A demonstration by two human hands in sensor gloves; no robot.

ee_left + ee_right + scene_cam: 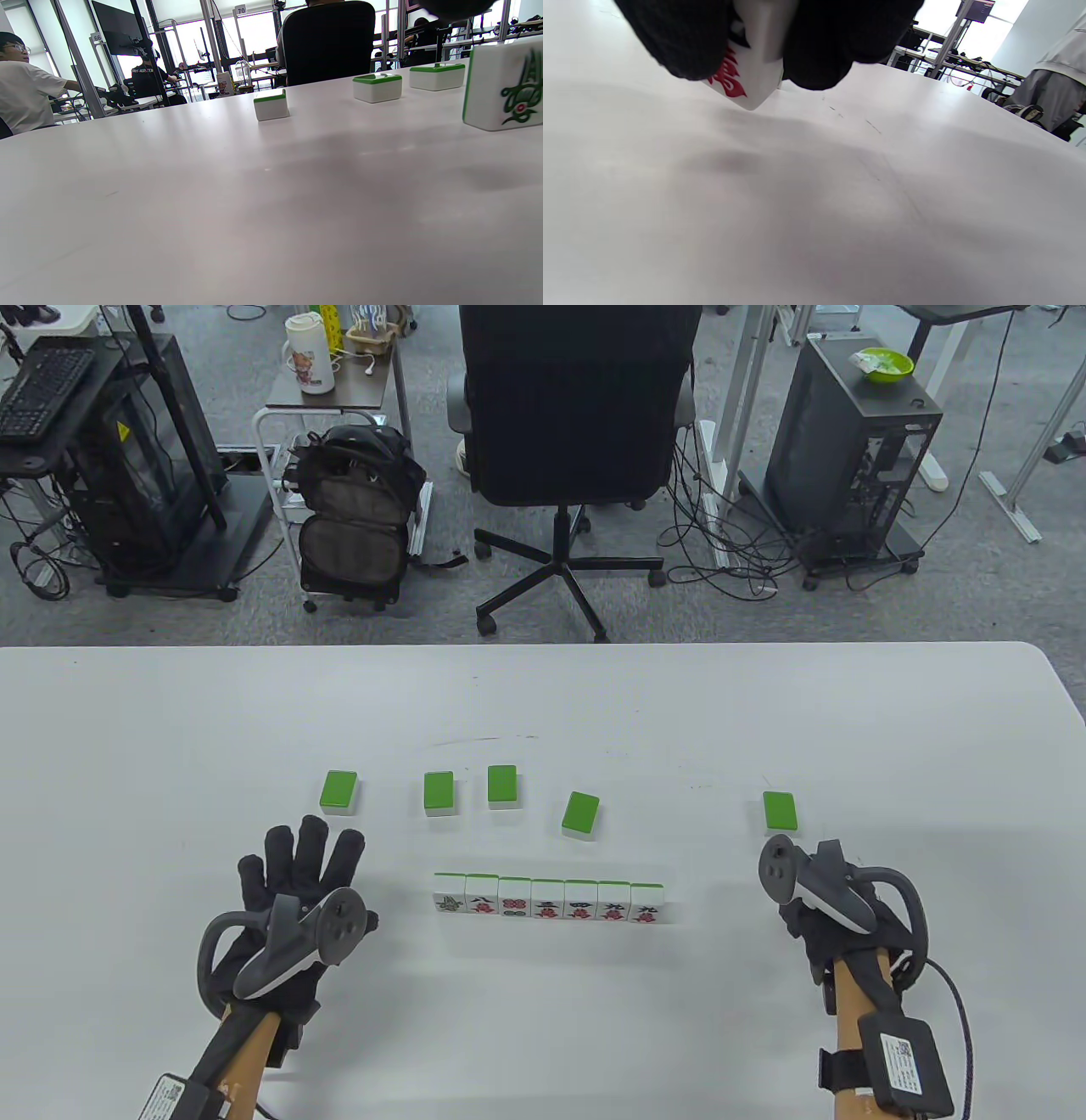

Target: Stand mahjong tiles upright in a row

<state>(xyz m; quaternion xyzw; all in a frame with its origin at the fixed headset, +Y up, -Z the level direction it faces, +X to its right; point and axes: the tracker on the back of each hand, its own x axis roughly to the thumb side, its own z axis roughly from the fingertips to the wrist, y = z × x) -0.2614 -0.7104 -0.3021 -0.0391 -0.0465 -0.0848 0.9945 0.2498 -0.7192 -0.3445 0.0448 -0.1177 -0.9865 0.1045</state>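
Several mahjong tiles stand upright in a row [547, 897] at the table's middle, faces toward me. Four more tiles lie flat, green backs up, behind the row [339, 791] [439, 793] [502, 785] [580, 815]. My right hand [759, 63] pinches a tile with a red character [751, 84], tilted, its corner just above the table. In the table view this tile [780, 810] shows green just beyond the right hand [789, 857], right of the row. My left hand [301, 857] lies spread and empty on the table, left of the row. The row's leftmost tile [505, 84] shows in the left wrist view.
The white table [170, 746] ends at its far edge, with an office chair [577, 407] behind it. In the left wrist view three flat tiles [271, 104] [376, 87] [437, 76] lie ahead of the left hand.
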